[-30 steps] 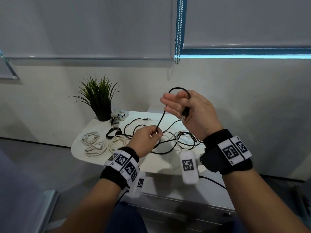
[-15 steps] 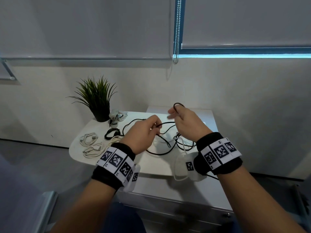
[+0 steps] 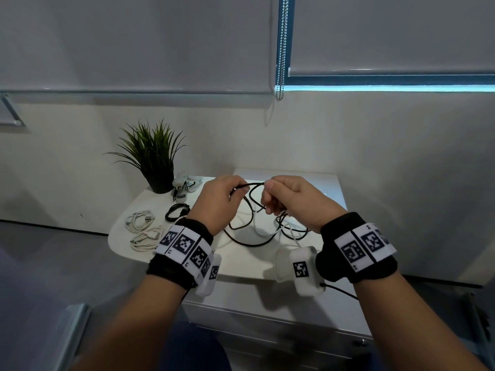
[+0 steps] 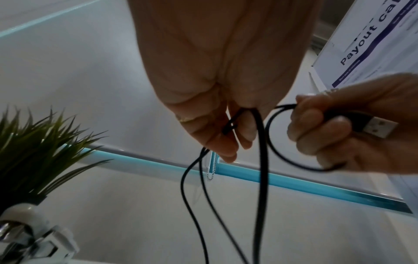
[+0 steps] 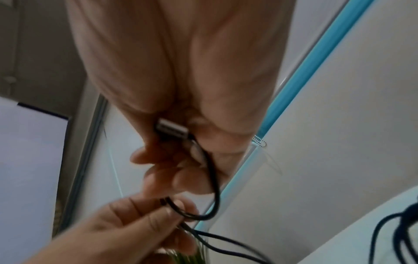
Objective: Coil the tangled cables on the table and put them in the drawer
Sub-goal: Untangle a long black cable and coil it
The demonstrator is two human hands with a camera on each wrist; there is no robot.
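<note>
Bare table [image 3: 241, 266] lay along the near edge, open to a hand from the front. Black loops [image 3: 249, 236] sprawled across the middle. White coils [image 3: 142, 228] and a black coil [image 3: 176, 211] crowded the left side; a plant [image 3: 155, 156] and a stapler [image 3: 184, 184] blocked the back-left corner.

A thin black cable [image 3: 249, 207] with a USB plug [image 4: 375, 127] is held looped at frame centre, its strands trailing down onto the white table [image 3: 241, 266].

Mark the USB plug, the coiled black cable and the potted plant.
Silver USB plug [image 4: 375, 129], left wrist view, metal shell.
Coiled black cable [image 3: 177, 211], head view, loop.
Green potted plant [image 3: 160, 180], head view, pot.
</note>
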